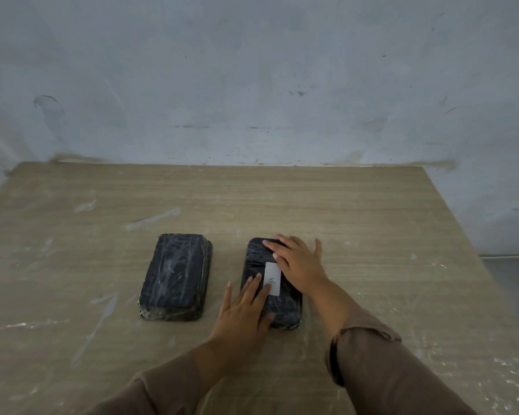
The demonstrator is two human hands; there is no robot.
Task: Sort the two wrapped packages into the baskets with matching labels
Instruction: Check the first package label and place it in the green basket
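Two dark wrapped packages lie side by side, apart, on the tabletop. One unlabelled package sits alone on the left. One labelled package on the right carries a white label marked "A". Both hands lie flat and open on it: left hand at its near end, right hand at its far end, neither grip closed.

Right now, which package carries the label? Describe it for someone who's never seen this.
On the wooden table lie two dark wrapped packages side by side. Take the right package, under both hands. Unlike the left package, it shows a white label on top.
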